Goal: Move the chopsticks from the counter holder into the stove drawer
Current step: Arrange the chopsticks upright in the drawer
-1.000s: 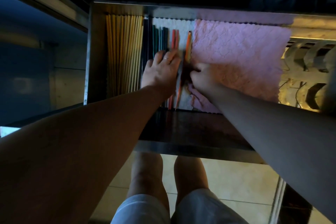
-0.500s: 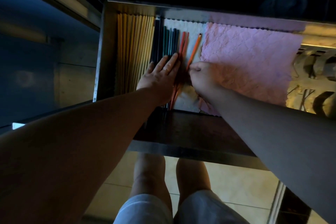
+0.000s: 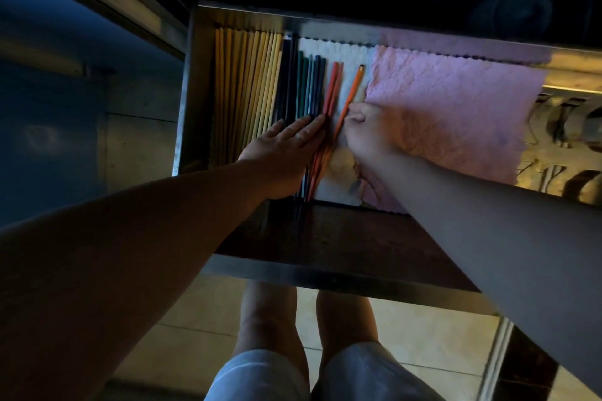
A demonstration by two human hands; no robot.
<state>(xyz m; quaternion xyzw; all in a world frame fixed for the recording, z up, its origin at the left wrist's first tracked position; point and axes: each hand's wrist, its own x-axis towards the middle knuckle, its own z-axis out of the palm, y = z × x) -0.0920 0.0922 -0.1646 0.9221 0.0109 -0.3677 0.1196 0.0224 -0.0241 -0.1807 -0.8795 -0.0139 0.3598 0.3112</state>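
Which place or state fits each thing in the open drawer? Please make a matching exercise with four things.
1 pale yellow chopsticks
2 pink cloth
3 left hand
4 right hand

A pinches the single orange chopstick
B lies flat on the dark chopsticks
C far left of the drawer
D right side of the drawer

Pairs: 1-C, 2-D, 3-B, 4-A

Plain ring [image 3: 297, 137]; pale shorts [image 3: 368, 374]

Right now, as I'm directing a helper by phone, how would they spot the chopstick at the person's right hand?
In the open steel drawer, find the white cloth left of the pink cloth. On it the lone orange chopstick lies slanted, pinched by the right hand; unlike the orange pair to its left, it lies apart.
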